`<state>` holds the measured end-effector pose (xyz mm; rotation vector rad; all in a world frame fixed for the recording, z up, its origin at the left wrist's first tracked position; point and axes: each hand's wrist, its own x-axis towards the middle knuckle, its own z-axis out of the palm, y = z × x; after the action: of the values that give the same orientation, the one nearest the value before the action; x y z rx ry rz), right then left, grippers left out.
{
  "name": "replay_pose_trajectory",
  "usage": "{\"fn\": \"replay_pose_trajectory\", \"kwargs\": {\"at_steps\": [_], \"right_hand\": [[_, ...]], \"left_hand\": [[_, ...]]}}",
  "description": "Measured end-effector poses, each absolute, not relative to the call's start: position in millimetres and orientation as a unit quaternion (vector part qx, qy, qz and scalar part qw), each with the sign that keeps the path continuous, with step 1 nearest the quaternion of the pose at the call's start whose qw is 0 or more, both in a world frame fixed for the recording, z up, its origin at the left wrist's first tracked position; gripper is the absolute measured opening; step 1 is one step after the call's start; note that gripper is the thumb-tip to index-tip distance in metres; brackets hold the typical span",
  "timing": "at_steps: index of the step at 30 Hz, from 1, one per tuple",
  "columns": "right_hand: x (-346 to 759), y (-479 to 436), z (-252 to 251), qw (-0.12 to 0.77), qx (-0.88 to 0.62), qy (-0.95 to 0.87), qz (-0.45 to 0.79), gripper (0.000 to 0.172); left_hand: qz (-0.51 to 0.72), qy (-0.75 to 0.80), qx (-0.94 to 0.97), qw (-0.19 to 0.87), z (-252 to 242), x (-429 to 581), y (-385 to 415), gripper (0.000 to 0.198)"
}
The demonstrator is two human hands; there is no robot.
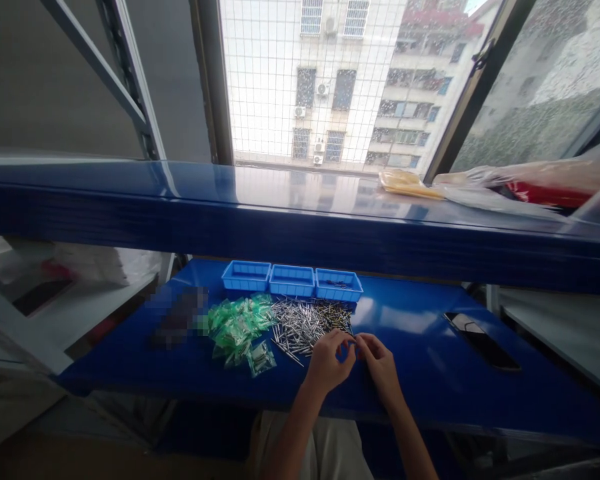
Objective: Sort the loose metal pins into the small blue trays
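Observation:
My left hand (331, 361) and my right hand (377, 359) meet at their fingertips just in front of the piles, above the blue table (420, 393). Each is closed in a pinch, and a small dark thing shows between them, too small to name. Behind my left hand lies a heap of silver metal pins (297, 325), with darker bronze-coloured pieces (334, 315) at its right side. Farther left is a pile of small green plastic packets (240, 323); a clear packet (263, 358) with pieces inside lies at its front.
Three blue trays (293, 291) stand in a row behind the piles; the right one holds a few dark pieces. A phone (483, 341) lies at the right. A raised blue shelf (280, 230) spans the back, with plastic bags (510, 190) on it. A blurred dark object is at the left.

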<state>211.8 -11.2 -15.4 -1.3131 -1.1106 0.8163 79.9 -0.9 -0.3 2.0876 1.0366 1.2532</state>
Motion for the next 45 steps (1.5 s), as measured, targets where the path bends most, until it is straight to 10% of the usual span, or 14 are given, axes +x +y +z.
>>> {"fn": "replay_pose_trajectory", "kwargs": {"at_steps": [24,39,45], "right_hand": [[196.9,102.0,38.7,0.581,-0.497,-0.562,0.316,0.033],[237.8,88.7,15.6,0.256,-0.546,-0.774,0.193,0.040],[230.2,77.4,-7.0,0.261,-0.585,-0.751,0.161,0.046]], "left_hand": [[0.395,0.362,0.811,0.233,-9.7,85.9,10.2,0.030],[0.401,0.392,0.816,0.141,-18.4,90.0,14.1,0.035],[0.382,0.398,0.828,0.101,-18.8,91.6,13.2,0.030]]}}
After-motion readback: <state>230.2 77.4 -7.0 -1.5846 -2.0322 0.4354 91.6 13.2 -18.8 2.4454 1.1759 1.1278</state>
